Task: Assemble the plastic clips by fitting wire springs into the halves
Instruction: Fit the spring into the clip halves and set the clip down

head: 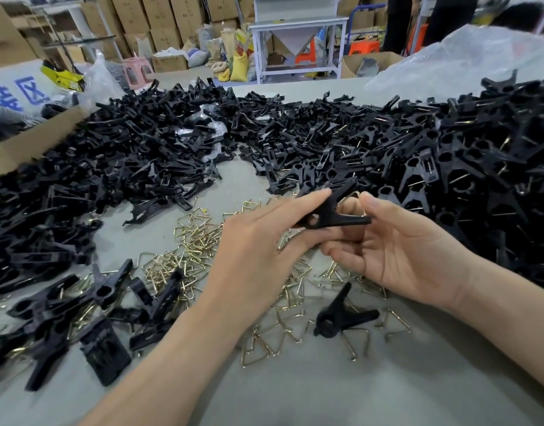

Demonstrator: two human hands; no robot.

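A black plastic clip [335, 210] is held above the table between both hands, its two halves crossed. My left hand [264, 241] pinches its left end with thumb and fingers. My right hand [400, 250] grips its right end, and a brass wire spring [355, 196] shows behind the clip at my right thumb. Loose brass wire springs [197, 241] lie scattered on the grey table [326, 388] under my hands. Loose black clip halves [126, 155] form a pile at the left. Assembled clips with springs [467, 155] are heaped at the right.
One assembled clip [341, 318] lies near my right wrist, and several more clips [80, 309] sit at the front left. A cardboard box [27, 139] stands at the far left and a clear plastic bag [467, 53] at the far right. Stacked cartons and stools fill the background.
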